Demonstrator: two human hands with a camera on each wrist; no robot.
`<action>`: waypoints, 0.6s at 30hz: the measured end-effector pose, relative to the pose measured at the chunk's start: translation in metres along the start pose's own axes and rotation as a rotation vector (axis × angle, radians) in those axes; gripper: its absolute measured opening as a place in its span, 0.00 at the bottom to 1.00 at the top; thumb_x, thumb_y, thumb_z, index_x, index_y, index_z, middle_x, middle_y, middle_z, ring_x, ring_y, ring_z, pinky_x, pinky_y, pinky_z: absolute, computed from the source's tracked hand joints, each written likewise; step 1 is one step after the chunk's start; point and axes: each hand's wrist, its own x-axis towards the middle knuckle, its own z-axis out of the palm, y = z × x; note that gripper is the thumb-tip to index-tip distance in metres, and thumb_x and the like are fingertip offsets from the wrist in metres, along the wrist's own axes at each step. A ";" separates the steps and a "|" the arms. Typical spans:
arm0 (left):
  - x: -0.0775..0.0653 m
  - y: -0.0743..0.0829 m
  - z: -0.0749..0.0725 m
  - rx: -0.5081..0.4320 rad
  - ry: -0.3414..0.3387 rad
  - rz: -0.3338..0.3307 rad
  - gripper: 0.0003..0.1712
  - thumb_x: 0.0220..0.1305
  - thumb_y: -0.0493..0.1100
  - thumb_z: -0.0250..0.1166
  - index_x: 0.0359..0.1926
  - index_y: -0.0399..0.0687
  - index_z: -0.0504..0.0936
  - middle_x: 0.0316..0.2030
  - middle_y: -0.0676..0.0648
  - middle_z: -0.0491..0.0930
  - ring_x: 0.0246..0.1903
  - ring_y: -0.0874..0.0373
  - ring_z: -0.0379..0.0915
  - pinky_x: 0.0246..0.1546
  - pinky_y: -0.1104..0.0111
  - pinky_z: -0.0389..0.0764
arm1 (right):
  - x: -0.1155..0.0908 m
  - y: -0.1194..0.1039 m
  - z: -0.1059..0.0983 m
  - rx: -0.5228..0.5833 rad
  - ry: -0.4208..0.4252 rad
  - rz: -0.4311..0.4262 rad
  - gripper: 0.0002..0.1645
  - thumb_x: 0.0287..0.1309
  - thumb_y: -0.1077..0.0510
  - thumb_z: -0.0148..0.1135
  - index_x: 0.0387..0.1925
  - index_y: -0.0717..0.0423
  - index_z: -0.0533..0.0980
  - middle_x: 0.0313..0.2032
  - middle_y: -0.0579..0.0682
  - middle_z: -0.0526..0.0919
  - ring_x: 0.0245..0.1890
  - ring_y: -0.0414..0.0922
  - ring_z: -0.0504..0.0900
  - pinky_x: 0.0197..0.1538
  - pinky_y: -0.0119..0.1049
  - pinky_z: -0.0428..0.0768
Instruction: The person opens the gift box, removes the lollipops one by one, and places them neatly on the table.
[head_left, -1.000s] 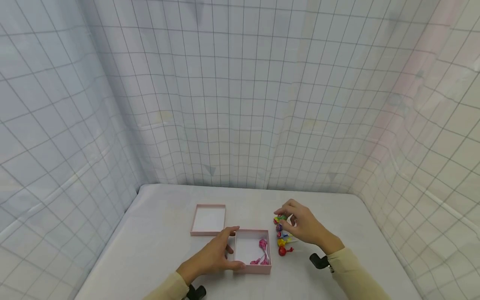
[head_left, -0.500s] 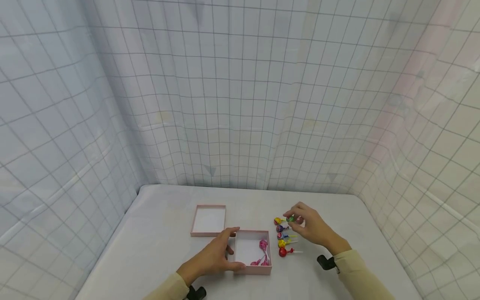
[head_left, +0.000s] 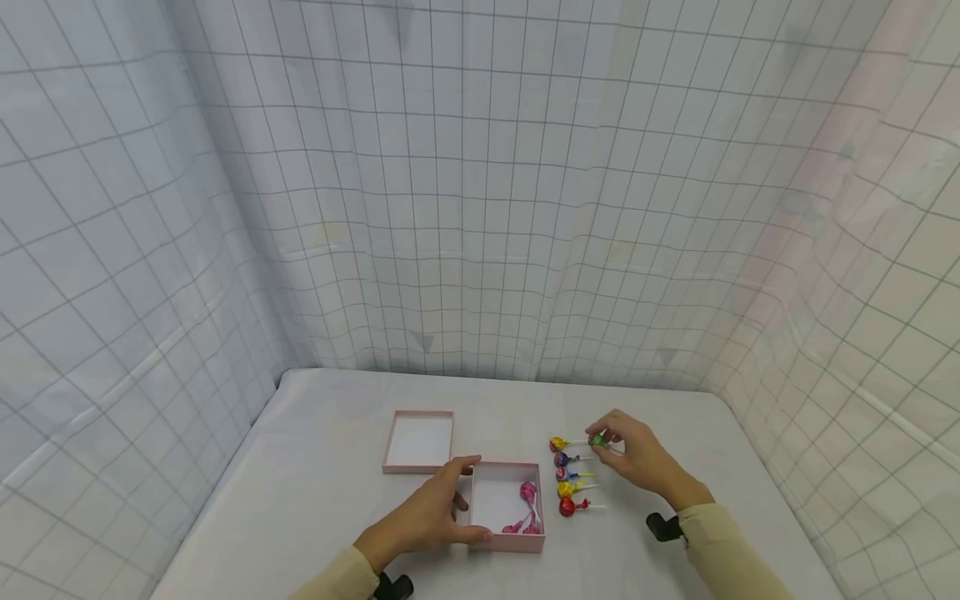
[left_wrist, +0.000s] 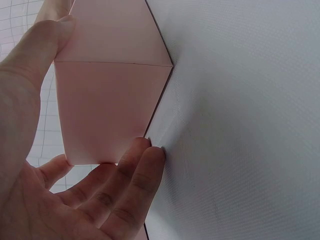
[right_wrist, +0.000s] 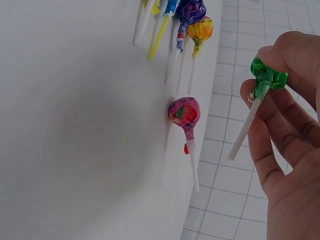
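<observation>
Nearest to us, our left hand (head_left: 423, 521) rests against the near-left corner of the open pink box (head_left: 507, 506), thumb along one wall and fingers (left_wrist: 145, 165) curled loosely at the other, steadying it on the desk (head_left: 315, 467). Inside the box lie pink lollipops (head_left: 527, 493). Just right of the box a short row of lollipops (head_left: 567, 479) lies on the desk, heads toward the box. Beyond that row our right hand (head_left: 637, 457) pinches a green lollipop (right_wrist: 267, 75) by its wrapped head between thumb and forefinger, stick hanging free, lifted clear of the desk. A pink-wrapped lollipop (right_wrist: 184, 112) lies beneath it in the right wrist view. Farther off sits the box lid (head_left: 418, 440), upside down.

We judge the step in hand to be carrying the green lollipop over. The next move calls for swinging it left above the row without knocking the others, then lowering it into the box beside the pink ones.
</observation>
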 end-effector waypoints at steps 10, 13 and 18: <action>0.000 0.000 0.000 0.005 0.001 -0.001 0.69 0.62 0.60 0.91 0.92 0.50 0.60 0.81 0.36 0.74 0.52 0.59 0.81 0.46 0.70 0.82 | -0.004 -0.016 -0.008 -0.100 -0.052 0.152 0.18 0.65 0.71 0.84 0.52 0.54 0.90 0.47 0.47 0.90 0.43 0.43 0.90 0.50 0.44 0.95; 0.000 0.000 0.000 0.007 0.001 -0.001 0.69 0.62 0.60 0.91 0.92 0.50 0.60 0.81 0.36 0.74 0.52 0.59 0.81 0.46 0.70 0.82 | -0.006 -0.013 -0.008 -0.093 -0.066 0.182 0.17 0.66 0.71 0.83 0.52 0.55 0.90 0.47 0.48 0.89 0.44 0.43 0.90 0.51 0.45 0.95; 0.000 -0.001 0.000 0.010 0.001 -0.002 0.69 0.62 0.60 0.91 0.92 0.50 0.60 0.81 0.37 0.74 0.52 0.59 0.81 0.46 0.70 0.82 | -0.011 -0.006 -0.007 -0.094 -0.085 0.217 0.17 0.66 0.72 0.82 0.53 0.56 0.90 0.47 0.48 0.89 0.44 0.43 0.91 0.52 0.45 0.95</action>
